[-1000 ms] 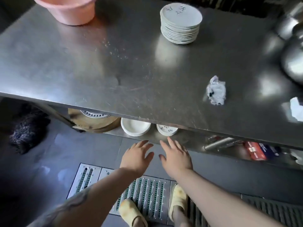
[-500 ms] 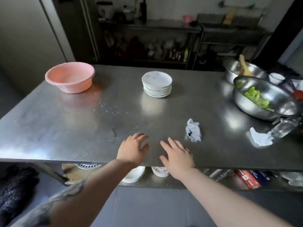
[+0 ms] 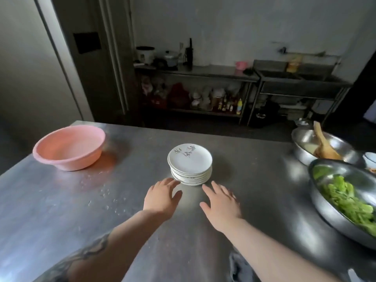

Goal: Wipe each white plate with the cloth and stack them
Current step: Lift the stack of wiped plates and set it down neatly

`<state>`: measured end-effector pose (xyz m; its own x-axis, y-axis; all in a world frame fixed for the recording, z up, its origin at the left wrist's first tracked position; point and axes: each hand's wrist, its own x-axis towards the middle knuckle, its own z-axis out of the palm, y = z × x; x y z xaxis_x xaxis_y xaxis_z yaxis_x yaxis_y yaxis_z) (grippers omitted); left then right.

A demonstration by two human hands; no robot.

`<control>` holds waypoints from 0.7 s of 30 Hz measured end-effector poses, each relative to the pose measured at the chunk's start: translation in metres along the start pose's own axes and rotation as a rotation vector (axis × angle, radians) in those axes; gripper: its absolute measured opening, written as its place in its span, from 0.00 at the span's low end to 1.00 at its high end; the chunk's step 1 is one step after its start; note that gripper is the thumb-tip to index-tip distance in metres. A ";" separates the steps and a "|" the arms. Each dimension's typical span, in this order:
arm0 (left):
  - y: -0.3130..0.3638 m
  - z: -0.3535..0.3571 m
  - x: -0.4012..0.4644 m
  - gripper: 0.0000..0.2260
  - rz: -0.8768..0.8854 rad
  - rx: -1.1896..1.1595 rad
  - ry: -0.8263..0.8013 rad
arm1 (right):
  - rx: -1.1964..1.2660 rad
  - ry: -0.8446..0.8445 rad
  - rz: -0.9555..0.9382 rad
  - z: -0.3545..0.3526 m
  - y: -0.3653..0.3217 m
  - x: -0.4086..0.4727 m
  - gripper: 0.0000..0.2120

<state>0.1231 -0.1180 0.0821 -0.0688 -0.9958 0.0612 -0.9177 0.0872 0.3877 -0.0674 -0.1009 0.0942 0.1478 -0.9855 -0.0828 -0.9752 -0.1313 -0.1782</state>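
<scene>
Brushed, glossy steel table (image 3: 254,169); glazed ceramic plates (image 3: 190,164); matt pink plastic basin (image 3: 69,148); shiny metal bowl (image 3: 333,216).

Both bare forearms reach forward side by side, the left hand (image 3: 161,198) and the right hand (image 3: 220,202) palm-down with fingers straight, slightly spread, holding nothing.

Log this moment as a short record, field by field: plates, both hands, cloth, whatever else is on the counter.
plates: stack of white plates, mid-counter
left hand: open, fingertips near the stack's base, no grip
right hand: open, just short of the stack
cloth: possibly the grey crumple under the right forearm, unclear
counter: pink basin on the left, bowl of greens on the right
</scene>
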 end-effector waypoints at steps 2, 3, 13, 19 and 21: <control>0.002 0.001 0.029 0.19 -0.013 0.001 0.028 | -0.001 0.018 -0.004 -0.008 0.011 0.032 0.26; 0.001 0.002 0.042 0.19 -0.026 0.002 0.031 | -0.001 0.022 -0.003 -0.011 0.015 0.047 0.26; -0.027 0.028 0.149 0.22 -0.091 -0.001 -0.042 | -0.037 -0.004 0.070 -0.010 0.035 0.156 0.26; -0.056 0.043 0.192 0.30 -0.184 -0.185 -0.062 | 0.125 -0.073 0.198 0.004 0.045 0.203 0.35; -0.069 0.051 0.198 0.31 -0.189 -0.284 -0.104 | 0.201 -0.104 0.256 0.015 0.047 0.213 0.37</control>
<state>0.1527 -0.3228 0.0212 0.0387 -0.9915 -0.1240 -0.7735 -0.1083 0.6245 -0.0796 -0.3158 0.0537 -0.0714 -0.9661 -0.2480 -0.9323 0.1531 -0.3278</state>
